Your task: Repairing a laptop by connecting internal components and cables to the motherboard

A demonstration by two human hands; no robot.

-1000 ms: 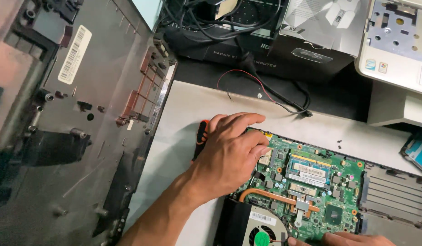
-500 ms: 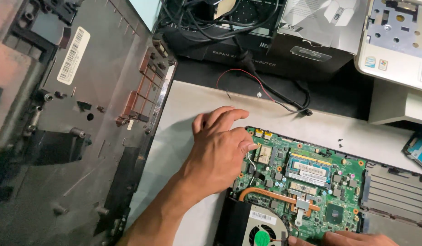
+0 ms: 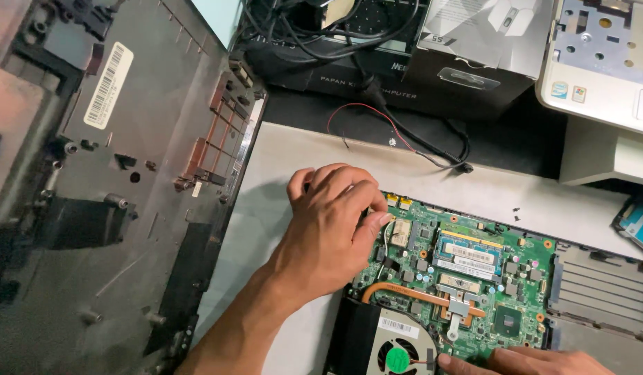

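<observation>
A green laptop motherboard [image 3: 474, 271] lies on a pale work surface [image 3: 279, 180], with a copper heat pipe [image 3: 418, 295] and a round fan [image 3: 398, 357] at its lower left. My left hand [image 3: 328, 229] rests over the board's upper-left corner, fingers curled around the edge and thumb on top of the board. My right hand [image 3: 530, 361] shows only at the bottom edge, its fingertips lying on the board beside the fan. What lies under my left palm is hidden.
A large dark laptop bottom cover [image 3: 113, 208] leans at the left. Behind the surface are black cables, a red wire [image 3: 366, 111], a cardboard box [image 3: 474, 42] and a white laptop shell [image 3: 599, 62]. A grey ribbed panel [image 3: 599, 292] adjoins the board's right side.
My left hand slid right off a red-and-black tool handle, which is no longer visible, and curled its fingers over the board's corner. The right hand stayed put.
</observation>
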